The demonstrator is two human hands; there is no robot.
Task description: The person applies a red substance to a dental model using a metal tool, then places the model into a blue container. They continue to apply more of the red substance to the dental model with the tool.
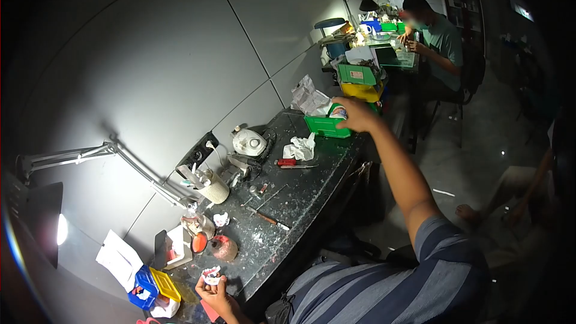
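My left hand is closed around a dental cast with reddish-pink material on it, held low over the near end of the bench. Far along the bench, my right hand grips a round container with a green and white label. That container is at the top of a green plastic bin, and my fingers cover part of it. Crumpled paper sticks up behind the bin. Close to the left hand stands a round reddish bottle.
On the dark bench lie a red-handled knife, a thin carving tool and white tissue. A cup of tools stands near the wall beneath a lamp arm. Another person sits working at a farther desk.
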